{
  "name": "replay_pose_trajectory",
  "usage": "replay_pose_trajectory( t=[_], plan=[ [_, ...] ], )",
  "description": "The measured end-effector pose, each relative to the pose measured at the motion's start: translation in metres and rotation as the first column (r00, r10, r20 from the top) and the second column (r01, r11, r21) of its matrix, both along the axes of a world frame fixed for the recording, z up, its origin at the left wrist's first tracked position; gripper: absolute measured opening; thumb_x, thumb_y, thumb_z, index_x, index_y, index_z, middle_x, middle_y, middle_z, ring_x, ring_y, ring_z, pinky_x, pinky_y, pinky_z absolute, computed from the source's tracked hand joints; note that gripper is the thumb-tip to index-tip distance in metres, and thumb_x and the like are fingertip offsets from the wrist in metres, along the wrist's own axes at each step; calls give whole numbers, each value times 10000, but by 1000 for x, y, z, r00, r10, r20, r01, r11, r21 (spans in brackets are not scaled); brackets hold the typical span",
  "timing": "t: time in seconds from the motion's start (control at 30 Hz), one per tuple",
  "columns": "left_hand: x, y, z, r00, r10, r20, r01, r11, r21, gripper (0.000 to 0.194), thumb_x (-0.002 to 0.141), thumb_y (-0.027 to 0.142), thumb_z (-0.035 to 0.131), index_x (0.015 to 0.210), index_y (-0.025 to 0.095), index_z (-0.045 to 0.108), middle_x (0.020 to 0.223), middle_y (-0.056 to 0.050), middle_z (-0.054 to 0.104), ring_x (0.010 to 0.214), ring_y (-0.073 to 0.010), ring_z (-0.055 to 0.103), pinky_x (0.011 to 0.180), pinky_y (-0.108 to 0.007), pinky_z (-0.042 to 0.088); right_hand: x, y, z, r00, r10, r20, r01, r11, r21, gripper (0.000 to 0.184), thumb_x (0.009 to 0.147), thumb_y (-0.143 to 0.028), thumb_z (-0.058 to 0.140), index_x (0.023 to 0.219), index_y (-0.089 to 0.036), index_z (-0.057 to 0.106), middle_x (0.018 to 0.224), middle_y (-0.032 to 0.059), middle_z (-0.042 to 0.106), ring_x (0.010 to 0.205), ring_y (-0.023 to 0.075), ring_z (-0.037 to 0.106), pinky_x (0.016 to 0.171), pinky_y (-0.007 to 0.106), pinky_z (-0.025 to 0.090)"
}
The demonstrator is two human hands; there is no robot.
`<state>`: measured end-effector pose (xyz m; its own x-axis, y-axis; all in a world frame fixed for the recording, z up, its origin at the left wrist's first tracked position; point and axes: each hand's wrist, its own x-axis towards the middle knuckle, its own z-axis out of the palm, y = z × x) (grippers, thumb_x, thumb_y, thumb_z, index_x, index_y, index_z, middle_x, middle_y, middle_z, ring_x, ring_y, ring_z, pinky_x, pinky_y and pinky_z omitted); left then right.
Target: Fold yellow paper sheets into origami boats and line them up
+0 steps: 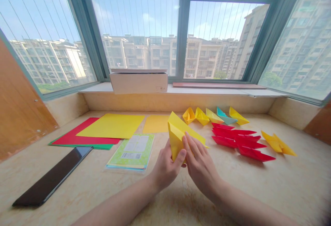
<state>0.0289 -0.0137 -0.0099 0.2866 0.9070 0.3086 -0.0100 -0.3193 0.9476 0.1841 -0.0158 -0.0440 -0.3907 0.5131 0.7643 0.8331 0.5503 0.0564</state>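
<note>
Between my two hands, raised above the counter, is a partly folded sheet of yellow paper (178, 126). My left hand (168, 162) grips its lower left part, with the thumb across the near side. My right hand (199, 155) is closed on the right side, its fingers lying along the paper. The lower edge is hidden behind the fingers. To the right lie several red paper boats (235, 138) in a cluster and a yellow folded paper piece (278, 143). Behind them stands a row of paper boats, including a yellow one (201, 116) and a blue one (225, 116).
At left, a large yellow sheet (111, 124) overlaps red (69, 134) and green (103, 146) sheets. A green paper packet (131, 150) lies nearer, beside a black phone-like device (51, 179). A white box (139, 83) rests on the window ledge.
</note>
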Motion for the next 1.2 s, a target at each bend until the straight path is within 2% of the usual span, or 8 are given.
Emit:
replay_pose_trajectory(
  t=[0.1, 0.2, 0.3, 0.43, 0.63, 0.97, 1.1, 1.2],
  plan=[
    [1, -1, 3, 995, -36, 94, 41, 997, -62, 457, 903, 477, 585, 1203, 133, 587, 1114, -150, 692, 899, -249, 714, 639, -292, 620, -1, -2, 4, 997, 15, 71, -17, 1000, 24, 649, 960, -61, 392, 1563, -113, 160, 1511, 193, 424, 1396, 317, 400, 1078, 518, 451],
    [4, 1, 6, 986, 62, 156, -42, 991, -129, 473, 897, 533, 567, 1125, 126, 646, 1025, -140, 727, 898, -257, 719, 676, -305, 619, -5, -3, 5, 989, 47, 137, -50, 998, 22, 612, 938, -32, 403, 1532, -67, 259, 1504, 184, 437, 1418, 307, 373, 1118, 501, 420],
    [5, 6, 8, 975, 157, 156, -120, 967, -224, 512, 876, 569, 573, 1136, 132, 634, 998, -129, 733, 836, -254, 727, 577, -293, 614, -7, 0, 7, 985, 107, 135, -108, 994, -3, 657, 901, -19, 441, 1531, -60, 260, 1493, 181, 454, 1408, 302, 393, 1113, 492, 436],
    [2, 15, 4, 975, 144, 169, -94, 957, -274, 600, 852, 628, 561, 1195, 136, 572, 967, -125, 732, 721, -244, 727, 438, -271, 572, 5, 8, 16, 971, 240, 6, -239, 970, -48, 703, 917, -62, 466, 1559, -123, 187, 1461, 164, 502, 1353, 252, 481, 1078, 439, 480],
    [-4, 23, 0, 958, 69, 277, 16, 956, -292, 619, 859, 652, 535, 1191, 129, 547, 869, -121, 742, 658, -238, 732, 517, -311, 596, 33, 15, 25, 993, 40, -107, -41, 999, -1, 630, 927, -248, 610, 1504, -217, 359, 1329, 148, 630, 1215, 308, 601, 1012, 541, 471],
    [-5, 22, 4, 936, 120, 330, -17, 954, -298, 546, 837, 510, 654, 1220, 135, 554, 963, -122, 737, 649, -226, 728, 538, -320, 602, 25, 9, 23, 994, 97, 52, -99, 994, 35, 435, 938, -118, 537, 1370, -174, 542, 1385, 126, 584, 1282, 265, 559, 1106, 514, 380],
    [-9, 24, 6, 958, 103, 267, -32, 965, -259, 535, 823, 525, 664, 1163, 117, 597, 929, -126, 741, 653, -231, 728, 560, -329, 605, 27, 15, 22, 975, 153, -160, -169, 981, -90, 316, 963, -217, 530, 1262, -215, 634, 1307, 110, 653, 1222, 284, 602, 1033, 541, 450],
    [-12, 24, 6, 978, 41, 202, 1, 980, -201, 509, 845, 530, 641, 1109, 95, 625, 893, -143, 745, 694, -251, 734, 601, -343, 607, 34, 23, 23, 855, 109, -507, -201, 971, -131, 192, 955, -307, 558, 1036, -238, 718, 1123, 99, 733, 1087, 267, 661, 927, 482, 532]
  ],
)
